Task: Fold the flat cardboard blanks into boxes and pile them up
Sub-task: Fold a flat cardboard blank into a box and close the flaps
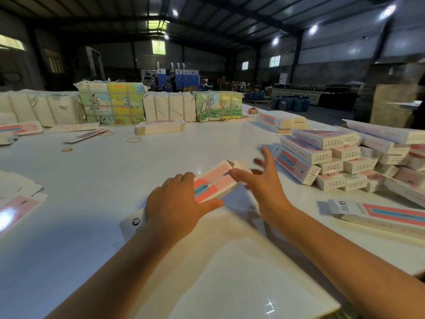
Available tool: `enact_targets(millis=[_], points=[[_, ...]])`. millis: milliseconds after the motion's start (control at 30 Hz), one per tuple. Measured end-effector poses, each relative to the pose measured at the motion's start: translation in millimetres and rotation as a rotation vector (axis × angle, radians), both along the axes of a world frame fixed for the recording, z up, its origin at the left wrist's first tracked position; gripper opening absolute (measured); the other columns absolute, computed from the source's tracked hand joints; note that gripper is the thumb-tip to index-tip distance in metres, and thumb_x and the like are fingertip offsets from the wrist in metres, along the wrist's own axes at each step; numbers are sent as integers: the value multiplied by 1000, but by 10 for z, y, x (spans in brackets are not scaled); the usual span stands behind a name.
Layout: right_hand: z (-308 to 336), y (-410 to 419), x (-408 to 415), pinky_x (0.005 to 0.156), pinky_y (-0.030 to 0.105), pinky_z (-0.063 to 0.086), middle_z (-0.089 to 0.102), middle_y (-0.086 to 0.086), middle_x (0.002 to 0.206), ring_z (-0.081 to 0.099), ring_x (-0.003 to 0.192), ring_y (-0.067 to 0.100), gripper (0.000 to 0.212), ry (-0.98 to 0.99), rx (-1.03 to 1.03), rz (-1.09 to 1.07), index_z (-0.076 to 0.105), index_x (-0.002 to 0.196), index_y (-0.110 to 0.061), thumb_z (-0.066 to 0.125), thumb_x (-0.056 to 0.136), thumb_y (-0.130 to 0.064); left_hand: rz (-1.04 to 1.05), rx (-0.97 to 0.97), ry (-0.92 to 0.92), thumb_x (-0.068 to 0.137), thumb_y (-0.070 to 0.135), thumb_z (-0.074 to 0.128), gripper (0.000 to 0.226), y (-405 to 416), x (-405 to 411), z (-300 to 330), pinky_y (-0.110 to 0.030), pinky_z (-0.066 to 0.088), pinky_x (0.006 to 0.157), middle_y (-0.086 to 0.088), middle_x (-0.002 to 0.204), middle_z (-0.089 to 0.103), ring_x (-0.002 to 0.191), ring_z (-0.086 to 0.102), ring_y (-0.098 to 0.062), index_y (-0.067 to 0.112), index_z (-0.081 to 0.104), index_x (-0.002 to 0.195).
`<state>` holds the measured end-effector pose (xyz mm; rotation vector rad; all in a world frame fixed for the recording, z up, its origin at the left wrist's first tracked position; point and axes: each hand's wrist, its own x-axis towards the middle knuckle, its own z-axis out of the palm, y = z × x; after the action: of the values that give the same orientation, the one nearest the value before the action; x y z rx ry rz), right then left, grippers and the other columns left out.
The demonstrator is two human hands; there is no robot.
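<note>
On the white counter [92,180], straight ahead of the person, lies a long pink-and-white printed cardboard blank [212,184], partly raised into a box, its far end flap standing open. The left hand [174,208] presses down on its near end with straight, spread fingers, the thumb along the near edge. The right hand [264,183] hovers at the far end, blurred, fingers splayed and holding nothing. To the right sits the heap of finished white-and-pink boxes [340,162], with a flat stack of unfolded blanks [379,217] nearer.

To do this step well, the left hand should probably pin the body firmly so it keeps square while the right tucks the open flap along its crease, pushing evenly rather than at one corner, which might buckle the thin card.
</note>
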<state>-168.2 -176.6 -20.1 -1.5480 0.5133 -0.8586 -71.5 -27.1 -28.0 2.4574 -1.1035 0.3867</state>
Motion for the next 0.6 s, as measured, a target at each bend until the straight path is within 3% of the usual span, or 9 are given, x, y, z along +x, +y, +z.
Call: enact_targets(millis=[67,133,167,233,300,333,467,533,600], points=[[25,11,4,72,36,57,61,15,119,66,96,25,54,-110,508,328,43,136,-13,63,86,-9,-15,-5,-8,50,85,23,91,-5,-15,-5,-25,46,74,9,108,56,90,54,-10,27,44,117],[24,47,23,61,34,58,68,16,92,69,79,24,14,-125,626,394,62,100,-5,54,90,-9,-17,13,-22,50,86,20,95,-22,-34,-7,-24,44,73,9,107,55,91,53,-10,26,43,120],[-1,62,28,63,36,58,65,15,83,67,73,24,13,-100,490,342,62,86,-7,51,92,-9,-19,22,-21,51,86,19,95,-31,-46,-12,-24,45,74,8,108,55,92,53,-10,25,43,120],[-64,75,11,71,43,55,61,10,76,62,70,25,27,66,-194,112,56,74,-13,43,98,-12,-13,32,-36,59,85,25,88,-48,-69,-31,-26,46,78,7,108,54,92,53,-12,23,43,119],[-118,92,-23,71,41,52,62,7,79,60,72,25,29,254,-788,-20,53,80,-16,33,101,-22,2,12,-95,71,79,39,73,-53,-86,-56,-26,45,78,7,102,52,88,50,-12,23,43,117],[-136,80,-29,70,40,51,63,7,80,59,72,24,29,286,-889,-27,53,83,-16,32,102,-26,3,2,-126,73,77,42,69,-52,-93,-65,-26,44,77,7,100,51,88,50,-12,23,44,116],[-112,123,-25,69,40,57,68,6,89,64,80,24,35,156,-532,118,61,94,-16,35,100,-37,14,-3,-213,76,76,41,70,-36,-68,-81,-26,42,79,6,109,54,98,52,-14,22,42,122],[-67,149,-9,69,37,58,71,7,87,67,82,26,38,31,-217,200,67,92,-13,35,102,-31,24,4,-229,72,79,33,78,-25,-47,-71,-27,42,80,5,112,54,99,53,-14,22,41,124],[-56,141,-10,70,37,58,72,9,82,68,80,28,38,-40,-99,226,69,85,-12,36,102,-19,17,0,-225,71,79,30,80,-11,-41,-66,-27,44,81,5,113,55,100,53,-14,22,41,125]])
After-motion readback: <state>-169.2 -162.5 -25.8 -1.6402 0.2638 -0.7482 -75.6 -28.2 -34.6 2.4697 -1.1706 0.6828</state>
